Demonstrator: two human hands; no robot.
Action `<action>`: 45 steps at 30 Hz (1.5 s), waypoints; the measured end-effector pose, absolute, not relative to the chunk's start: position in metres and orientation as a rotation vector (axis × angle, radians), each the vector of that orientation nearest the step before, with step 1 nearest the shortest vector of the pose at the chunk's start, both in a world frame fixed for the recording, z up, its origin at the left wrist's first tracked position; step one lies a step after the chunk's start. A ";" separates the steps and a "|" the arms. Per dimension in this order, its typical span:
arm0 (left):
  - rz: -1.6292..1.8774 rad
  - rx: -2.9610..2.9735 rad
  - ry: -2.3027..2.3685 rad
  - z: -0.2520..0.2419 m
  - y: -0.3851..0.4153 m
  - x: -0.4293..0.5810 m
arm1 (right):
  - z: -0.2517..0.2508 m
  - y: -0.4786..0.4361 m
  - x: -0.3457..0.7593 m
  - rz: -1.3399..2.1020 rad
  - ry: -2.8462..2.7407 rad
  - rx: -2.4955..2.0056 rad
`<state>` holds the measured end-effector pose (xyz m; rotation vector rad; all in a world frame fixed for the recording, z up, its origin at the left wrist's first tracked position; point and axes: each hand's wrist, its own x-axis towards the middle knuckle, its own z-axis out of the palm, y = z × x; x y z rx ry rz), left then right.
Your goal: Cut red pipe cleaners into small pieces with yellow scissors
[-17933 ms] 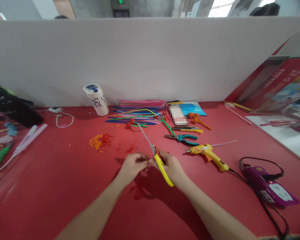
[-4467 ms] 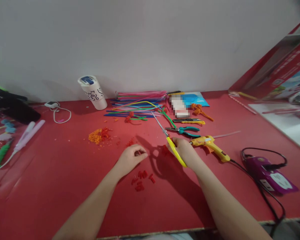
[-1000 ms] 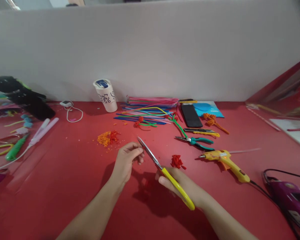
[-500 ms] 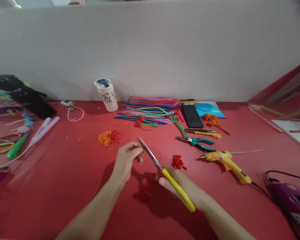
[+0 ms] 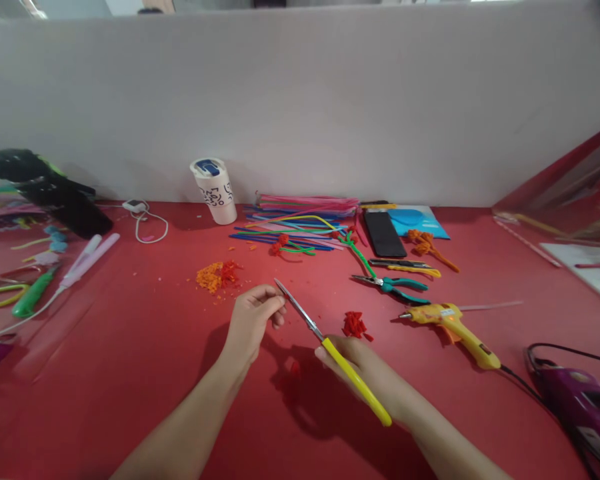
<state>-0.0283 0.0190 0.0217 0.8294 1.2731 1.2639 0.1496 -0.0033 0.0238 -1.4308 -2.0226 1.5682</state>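
Observation:
My right hand [image 5: 360, 363] grips yellow-handled scissors [image 5: 325, 340], whose blades point up and left toward my left hand [image 5: 253, 320]. The left hand's fingers are pinched together at the blade tips; whatever they hold is too small to make out. A small red fuzzy clump [image 5: 355, 325] lies on the red table [image 5: 130, 373] just right of the blades. A few red bits [image 5: 294, 368] lie between my wrists.
A pile of orange and red trimmings [image 5: 215, 275] lies left of the hands. Coloured pipe cleaners [image 5: 300, 223], a phone [image 5: 384, 233], pliers [image 5: 393, 285], a yellow glue gun [image 5: 453, 323] and a white cup [image 5: 215, 191] sit further back. A purple device [image 5: 580, 400] is at the right.
Hardly anything has moved in the last second; the scissors and both hands stay in place. Earlier the left hand rested on the table and the scissors were held further right.

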 end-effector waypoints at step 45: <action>1.223 0.631 1.027 0.011 0.013 -0.014 | 0.020 0.000 0.156 0.553 -2.297 -1.647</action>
